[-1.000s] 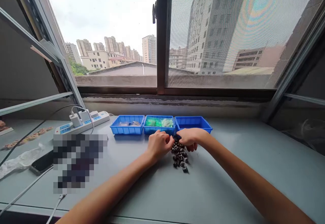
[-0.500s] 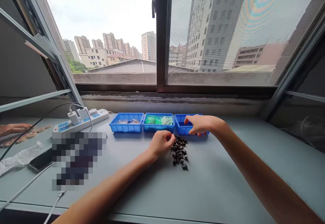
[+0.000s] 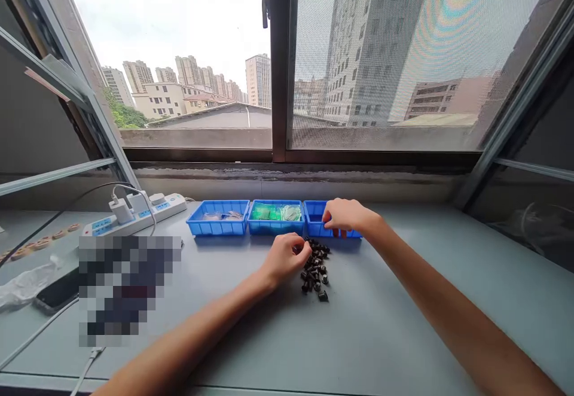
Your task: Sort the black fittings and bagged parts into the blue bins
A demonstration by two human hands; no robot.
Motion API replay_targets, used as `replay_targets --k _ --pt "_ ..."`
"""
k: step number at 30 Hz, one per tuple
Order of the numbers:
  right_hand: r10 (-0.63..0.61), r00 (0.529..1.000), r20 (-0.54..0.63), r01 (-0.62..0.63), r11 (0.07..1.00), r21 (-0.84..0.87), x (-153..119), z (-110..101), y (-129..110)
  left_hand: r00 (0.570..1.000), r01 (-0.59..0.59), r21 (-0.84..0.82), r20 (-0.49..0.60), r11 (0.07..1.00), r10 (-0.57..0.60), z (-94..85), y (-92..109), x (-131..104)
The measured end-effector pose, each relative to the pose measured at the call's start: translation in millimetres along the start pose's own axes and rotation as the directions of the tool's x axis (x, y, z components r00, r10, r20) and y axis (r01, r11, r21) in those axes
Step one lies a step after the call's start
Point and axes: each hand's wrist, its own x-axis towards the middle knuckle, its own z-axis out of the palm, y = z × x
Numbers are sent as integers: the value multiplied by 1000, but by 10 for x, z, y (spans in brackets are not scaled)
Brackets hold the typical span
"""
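Observation:
A pile of small dark, shiny parts [image 3: 316,269] lies on the table; they look like short knobs or caps. At the pile's left edge is my left hand [image 3: 286,258], closed, with thumb and forefinger brought together; what is between them, if anything, is hidden. Over the right blue bin [image 3: 313,228] reaches my right hand [image 3: 347,215], its fingers apart and pointing down at the bin's front, no part visible in them. The middle blue bin [image 3: 274,227] holds green and whitish packets [image 3: 275,212]. Small pale packets lie in the left blue bin [image 3: 217,228].
A white power strip [image 3: 139,216] with plugs and cables stands left of the bins. Closer to me are a blurred-out patch [image 3: 130,288], a dark phone [image 3: 56,293] and crumpled clear plastic [image 3: 31,282]. Small round tan pieces [image 3: 42,242] lie at far left. A window rises behind the table.
My right hand has lowered its fingers toward the right bin. My left hand stays by the pile. Another person's hand at the far left has left the view, which has shifted slightly.

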Motion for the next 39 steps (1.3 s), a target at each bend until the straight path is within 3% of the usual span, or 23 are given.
replay_targets --k 6,10,14,17,21,25,28,33,39 --pt "-15 1000 -4 15 1000 14 16 8 -3 996 -55 42 76 998 52 3 66 -27" --pt "-59 997 -57 63 995 72 -50 -56 16 988 -154 239 55 959 145 -92 93 -44" --pt "-121 988 -97 136 977 166 -119 -97 30 912 -411 446 214 795 351 -224 135 -38" --pt "-196 981 11 189 960 207 -121 -54 -8 875 -475 464 335 748 349 -319 173 -17" --pt "-277 952 130 247 946 211 -103 48 -121 843 -404 327 495 855 209 -424 170 5" --pt "-232 956 180 213 970 119 -130 117 -241 820 -256 316 571 914 33 -463 162 21" --pt "-214 958 191 211 977 35 -160 149 -301 800 -191 305 599 933 -33 -447 186 30" --pt "-250 960 123 254 967 -22 -155 197 -333 809 -160 226 587 961 -3 -327 191 7" --pt "-319 948 20 320 946 -51 -94 230 -355 807 -283 178 574 942 134 -211 241 -59"
